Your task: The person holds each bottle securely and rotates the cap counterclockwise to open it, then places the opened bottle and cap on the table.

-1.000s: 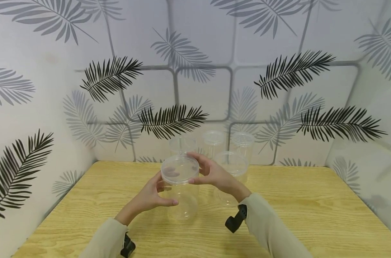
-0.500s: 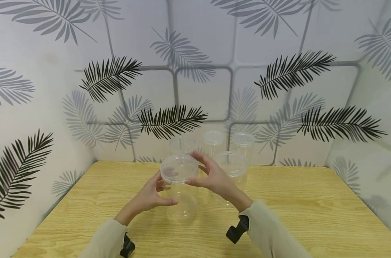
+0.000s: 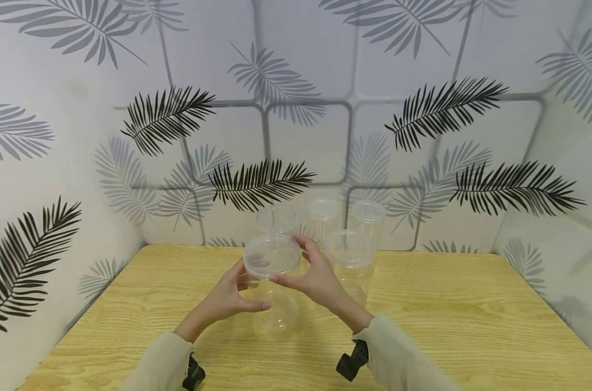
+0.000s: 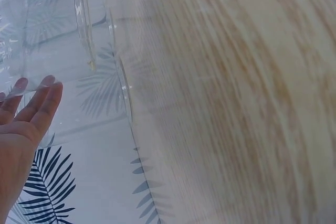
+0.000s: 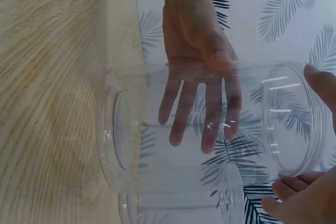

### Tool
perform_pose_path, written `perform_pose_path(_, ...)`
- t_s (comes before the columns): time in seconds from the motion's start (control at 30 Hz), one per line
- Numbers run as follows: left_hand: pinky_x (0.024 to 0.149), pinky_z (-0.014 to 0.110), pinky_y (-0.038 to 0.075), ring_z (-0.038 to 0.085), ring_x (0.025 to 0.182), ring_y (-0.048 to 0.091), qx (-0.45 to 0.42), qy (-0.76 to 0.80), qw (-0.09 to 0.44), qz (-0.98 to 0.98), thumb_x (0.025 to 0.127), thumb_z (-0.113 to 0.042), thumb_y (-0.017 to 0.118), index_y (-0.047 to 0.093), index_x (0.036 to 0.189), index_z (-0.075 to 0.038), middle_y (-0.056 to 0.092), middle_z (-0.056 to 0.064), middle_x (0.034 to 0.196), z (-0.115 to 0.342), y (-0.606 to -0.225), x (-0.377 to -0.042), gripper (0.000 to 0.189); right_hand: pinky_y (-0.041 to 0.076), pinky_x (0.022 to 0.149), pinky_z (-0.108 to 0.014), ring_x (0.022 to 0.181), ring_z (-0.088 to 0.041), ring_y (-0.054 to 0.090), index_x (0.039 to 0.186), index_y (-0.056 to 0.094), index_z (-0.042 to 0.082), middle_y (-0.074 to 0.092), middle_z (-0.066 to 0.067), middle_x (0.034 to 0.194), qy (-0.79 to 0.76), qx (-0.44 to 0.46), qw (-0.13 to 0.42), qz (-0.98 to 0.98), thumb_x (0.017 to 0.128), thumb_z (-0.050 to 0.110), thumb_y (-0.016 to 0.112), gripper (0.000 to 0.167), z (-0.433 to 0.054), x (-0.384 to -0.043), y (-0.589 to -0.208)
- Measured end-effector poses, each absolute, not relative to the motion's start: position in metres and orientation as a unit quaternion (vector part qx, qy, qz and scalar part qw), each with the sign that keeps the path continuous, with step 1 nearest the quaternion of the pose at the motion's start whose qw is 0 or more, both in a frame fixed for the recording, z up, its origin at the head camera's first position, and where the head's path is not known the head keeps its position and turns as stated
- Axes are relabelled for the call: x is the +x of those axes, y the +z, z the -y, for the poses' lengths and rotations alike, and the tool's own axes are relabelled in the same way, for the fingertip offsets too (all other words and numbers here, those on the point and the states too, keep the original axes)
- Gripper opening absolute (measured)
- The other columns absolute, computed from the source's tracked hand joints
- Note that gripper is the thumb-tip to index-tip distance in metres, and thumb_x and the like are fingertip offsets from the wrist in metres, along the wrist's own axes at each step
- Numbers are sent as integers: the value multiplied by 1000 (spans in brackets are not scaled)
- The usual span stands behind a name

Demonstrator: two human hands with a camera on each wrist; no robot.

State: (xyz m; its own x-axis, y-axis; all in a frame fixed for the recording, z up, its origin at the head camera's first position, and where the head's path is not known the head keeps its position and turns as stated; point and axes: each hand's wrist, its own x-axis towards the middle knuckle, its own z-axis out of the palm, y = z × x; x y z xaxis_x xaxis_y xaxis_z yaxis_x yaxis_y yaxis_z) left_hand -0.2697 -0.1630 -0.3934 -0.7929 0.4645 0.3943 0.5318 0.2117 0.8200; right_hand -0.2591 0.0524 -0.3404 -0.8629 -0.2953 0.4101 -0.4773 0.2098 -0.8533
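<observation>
A clear plastic jar [image 3: 276, 315] with a round transparent lid [image 3: 271, 259] stands upright on the wooden table, between both hands. My left hand [image 3: 227, 296] holds the jar's left side, thumb in front and fingers behind; those fingers show through the clear wall in the right wrist view. At the top, my right hand [image 3: 317, 279] grips the lid's rim, thumb at the front edge and fingers at the far right edge. The left wrist view shows only part of the left hand [image 4: 26, 124] against the jar wall. Whether the lid itself is turning cannot be seen.
Another large clear jar [image 3: 352, 255] stands just right of the right hand. Behind are more clear jars: one wide [image 3: 276, 220], two narrower [image 3: 323, 209], [image 3: 368, 212]. A leaf-patterned wall [image 3: 306, 141] borders the table [image 3: 447, 320].
My right hand has turned round the lid's rim: its thumb has shifted left along the front, its fingers slightly right at the back. My left hand and the jar stay put.
</observation>
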Motion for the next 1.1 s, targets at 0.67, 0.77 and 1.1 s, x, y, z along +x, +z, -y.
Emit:
perform_pose_path(0.67, 95, 57, 41, 34, 119, 49, -338, -550, -2, 764, 69, -10, 79, 23, 143, -27, 40, 8, 138, 162, -390, -268, 95, 45, 95, -35, 129, -25, 37, 144, 20, 13, 34, -10, 141, 625, 398, -174, 648, 78, 21, 73, 85, -83, -293, -337)
perform_pose_path(0.77, 95, 54, 42, 32, 119, 50, -338, -549, 2, 765, 69, -10, 79, 24, 143, -26, 41, 8, 137, 161, -391, -269, 94, 38, 102, -43, 131, -27, 34, 144, 21, 12, 33, -8, 142, 626, 391, -151, 658, 78, 22, 73, 85, -82, -289, -338)
perform_pose_path(1.1, 93, 51, 45, 26, 115, 54, -325, -545, 25, 773, 69, -11, 80, 24, 143, -24, 43, 8, 135, 161, -394, -269, 93, 21, 112, -47, 137, -20, 25, 140, 29, 15, 34, -2, 143, 605, 303, 17, 736, 73, 21, 78, 83, -65, -266, -345)
